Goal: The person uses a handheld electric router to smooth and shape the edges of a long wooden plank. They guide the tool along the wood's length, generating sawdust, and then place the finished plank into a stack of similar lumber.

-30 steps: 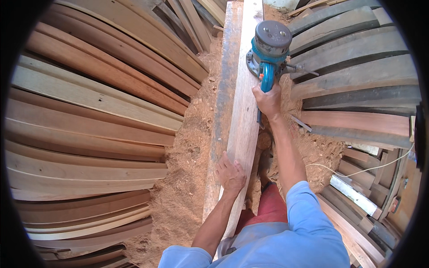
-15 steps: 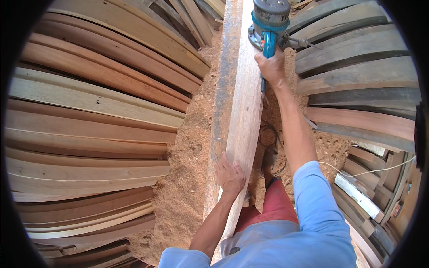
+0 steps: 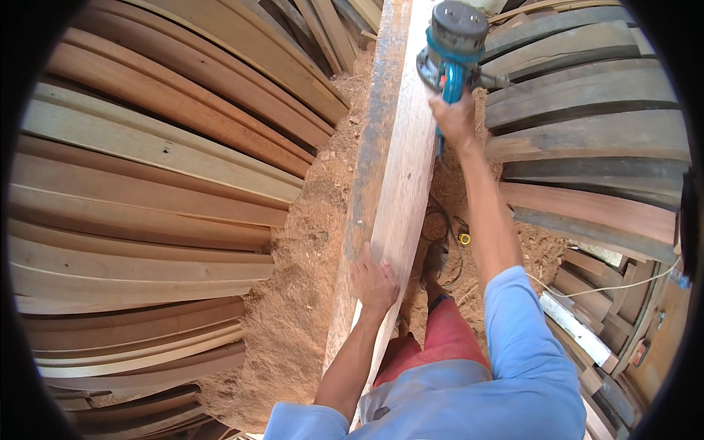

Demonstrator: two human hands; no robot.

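Observation:
My right hand (image 3: 456, 121) is wrapped round the teal handle of a power router (image 3: 459, 31) with a dark motor housing. The router's round base is at the far part of a long pale wooden plank (image 3: 408, 165), by its right edge; its bit is hidden. The plank lies lengthwise on a worn, paint-stained wooden beam (image 3: 372, 139), which shows along its left side. Much nearer my body, my left hand (image 3: 375, 282) lies flat on the plank with fingers outstretched, holding nothing.
Stacked boards (image 3: 147, 150) line the left side, and greyish boards (image 3: 587, 95) the right. Sawdust (image 3: 293, 286) covers the floor. A dark cord (image 3: 441, 213) and a yellow tape measure (image 3: 464, 239) lie right of the plank, near my foot. A pale cord (image 3: 609, 288) crosses offcuts at lower right.
My right hand and the router have shifted slightly right and toward me, and the router looks more tilted. My left hand stays on the plank. The yellow tape measure has come into sight.

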